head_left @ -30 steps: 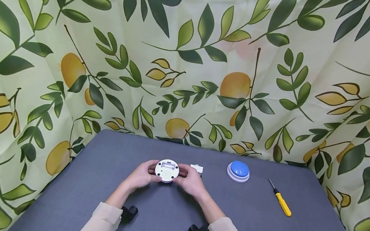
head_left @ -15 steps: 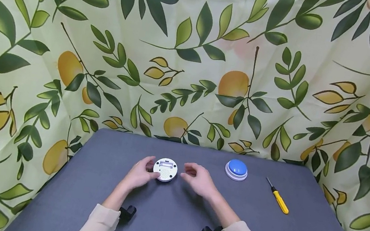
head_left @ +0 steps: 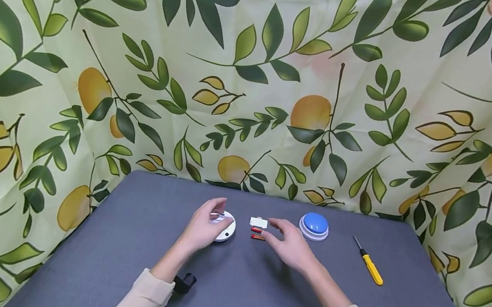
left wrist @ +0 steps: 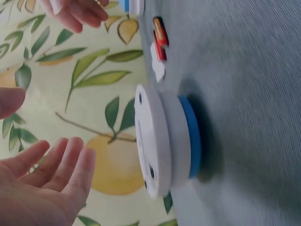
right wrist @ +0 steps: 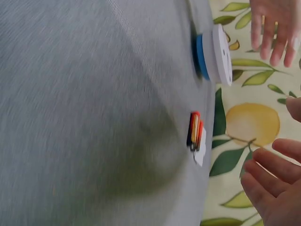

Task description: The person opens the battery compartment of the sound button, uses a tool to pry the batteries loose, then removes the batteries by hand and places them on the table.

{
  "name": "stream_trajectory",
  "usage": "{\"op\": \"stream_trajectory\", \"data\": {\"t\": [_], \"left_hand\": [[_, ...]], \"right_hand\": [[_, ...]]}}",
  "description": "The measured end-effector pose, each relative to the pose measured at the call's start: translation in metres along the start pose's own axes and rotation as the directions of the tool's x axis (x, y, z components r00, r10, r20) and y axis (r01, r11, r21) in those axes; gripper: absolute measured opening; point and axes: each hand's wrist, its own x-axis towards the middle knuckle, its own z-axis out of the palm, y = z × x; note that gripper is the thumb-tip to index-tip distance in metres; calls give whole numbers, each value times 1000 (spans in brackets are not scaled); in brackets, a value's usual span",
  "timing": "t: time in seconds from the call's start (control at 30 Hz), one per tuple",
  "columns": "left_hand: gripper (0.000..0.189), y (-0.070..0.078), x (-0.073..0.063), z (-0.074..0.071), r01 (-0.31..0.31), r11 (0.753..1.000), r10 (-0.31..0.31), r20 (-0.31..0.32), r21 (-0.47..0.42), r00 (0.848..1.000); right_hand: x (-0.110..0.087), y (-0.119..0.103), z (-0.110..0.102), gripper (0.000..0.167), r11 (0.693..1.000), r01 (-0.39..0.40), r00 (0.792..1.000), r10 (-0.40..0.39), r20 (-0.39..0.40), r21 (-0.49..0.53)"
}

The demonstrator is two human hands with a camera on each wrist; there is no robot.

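Observation:
A round white push button [head_left: 228, 232] lies upside down on the table, its blue dome underneath, as the left wrist view shows [left wrist: 176, 141]. My left hand [head_left: 203, 226] hovers over it with fingers spread, apart from it, and covers part of its underside with the battery slot. To its right are two red batteries [head_left: 257, 237] beside a small white battery cover [head_left: 258, 222]. Close by them is my right hand [head_left: 291, 246], fingers loosely bent and overlapping the batteries' ends in the head view. In the right wrist view that hand [right wrist: 275, 183] holds nothing.
A second push button [head_left: 315, 223], blue dome up on a white base, stands behind the right hand. Farther right lies a screwdriver [head_left: 371, 267] with a yellow handle. Leaf-patterned cloth [head_left: 250, 122] hangs around the back and sides of the grey table [head_left: 225, 297].
Both hands have let go of the upturned push button, now resting on the table. The right hand moved right, uncovering the batteries and cover; the left rose over the button.

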Motion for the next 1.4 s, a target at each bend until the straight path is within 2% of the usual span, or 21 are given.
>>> {"op": "stream_trajectory", "data": {"t": [0.1, 0.3, 0.57, 0.67, 0.87, 1.13, 1.27, 1.4], "left_hand": [[48, 4, 2, 10, -21, 999, 22, 25, -31, 999], [49, 12, 7, 30, -21, 998, 28, 99, -65, 995], [51, 27, 21, 58, -4, 993, 26, 188, -119, 982], [50, 32, 25, 70, 0, 993, 25, 216, -115, 976], [48, 38, 34, 95, 0, 996, 22, 252, -86, 968], [44, 34, 46, 122, -15, 998, 30, 257, -58, 966], [43, 29, 53, 134, -4, 999, 15, 252, -46, 968], [43, 24, 59, 142, 28, 999, -16, 254, -41, 967]], "right_hand": [[-5, 6, -10, 54, 999, -16, 1000, 16, 4, -36], [-14, 24, -27, 60, 997, -27, 1000, 27, -9, -74], [-19, 47, -50, 59, 990, -23, 996, 11, -90, -137], [-21, 56, -59, 57, 990, -23, 992, 6, -124, -137], [-24, 69, -72, 55, 991, -77, 986, 59, -157, -110], [-21, 86, -81, 57, 989, -133, 975, 120, -187, -58], [-17, 96, -82, 56, 987, -156, 967, 147, -208, -27], [-12, 103, -79, 58, 984, -180, 964, 177, -196, -1]]}}
